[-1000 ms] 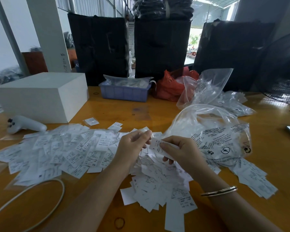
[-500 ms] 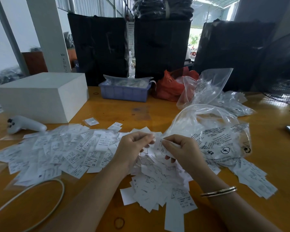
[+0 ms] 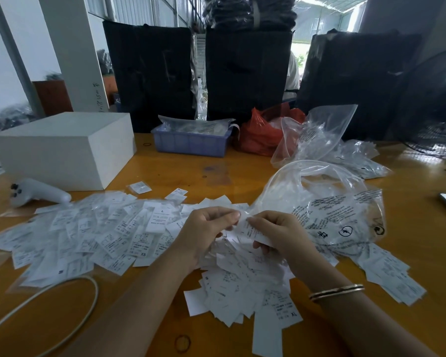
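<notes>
Label (image 3: pixel 250 230) pinched by left hand (image 3: pixel 207 234), right hand (image 3: pixel 281 235).

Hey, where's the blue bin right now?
In the head view, the blue bin sits at the far side of the table, just left of centre, between the white box on its left and the red bag on its right.

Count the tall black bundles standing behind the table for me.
3: the left bundle behind the blue tray, the middle bundle behind the red bag, the right bundle behind the clear bags. Others may be hidden behind them.
</notes>
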`<state>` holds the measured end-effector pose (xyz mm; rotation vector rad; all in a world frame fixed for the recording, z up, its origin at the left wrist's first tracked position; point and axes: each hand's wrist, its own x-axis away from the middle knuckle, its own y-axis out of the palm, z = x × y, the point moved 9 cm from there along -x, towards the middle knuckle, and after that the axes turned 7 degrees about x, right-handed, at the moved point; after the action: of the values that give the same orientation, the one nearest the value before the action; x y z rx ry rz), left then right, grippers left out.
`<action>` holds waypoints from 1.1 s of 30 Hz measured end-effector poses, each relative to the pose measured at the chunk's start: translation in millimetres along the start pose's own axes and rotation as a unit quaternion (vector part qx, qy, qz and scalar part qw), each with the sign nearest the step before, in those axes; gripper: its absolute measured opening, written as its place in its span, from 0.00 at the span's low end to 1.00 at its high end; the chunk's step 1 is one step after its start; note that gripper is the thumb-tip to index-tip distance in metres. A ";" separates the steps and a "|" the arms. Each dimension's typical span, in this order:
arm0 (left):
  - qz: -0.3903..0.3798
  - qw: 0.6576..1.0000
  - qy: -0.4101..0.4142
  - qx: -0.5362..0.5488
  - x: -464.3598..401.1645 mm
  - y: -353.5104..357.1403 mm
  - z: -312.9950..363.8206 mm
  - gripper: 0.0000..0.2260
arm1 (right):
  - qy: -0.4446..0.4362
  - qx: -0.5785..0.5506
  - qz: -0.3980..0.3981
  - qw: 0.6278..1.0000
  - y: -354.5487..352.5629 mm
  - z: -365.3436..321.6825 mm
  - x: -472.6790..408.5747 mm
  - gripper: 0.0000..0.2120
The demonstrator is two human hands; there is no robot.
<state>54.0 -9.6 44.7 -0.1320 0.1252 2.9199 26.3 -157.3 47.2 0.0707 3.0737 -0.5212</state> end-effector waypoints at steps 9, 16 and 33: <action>0.016 1.000 -0.001 -0.008 -1.9 -1.4 -4.4 0.05 | 0.028 0.024 0.004 0.999 3.3 3.0 -0.6 0.09; 0.009 1.000 0.011 -0.016 -1.9 -0.3 -2.8 0.09 | 0.014 0.017 0.007 1.000 4.2 -0.7 1.7 0.09; 0.015 1.000 0.025 -0.003 -2.8 -0.4 -0.9 0.04 | 0.010 0.028 0.019 0.999 1.1 0.8 -0.8 0.10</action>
<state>56.9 -9.8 44.1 -0.2065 0.1279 2.9477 27.2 -156.6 46.2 0.1359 3.0705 -0.6075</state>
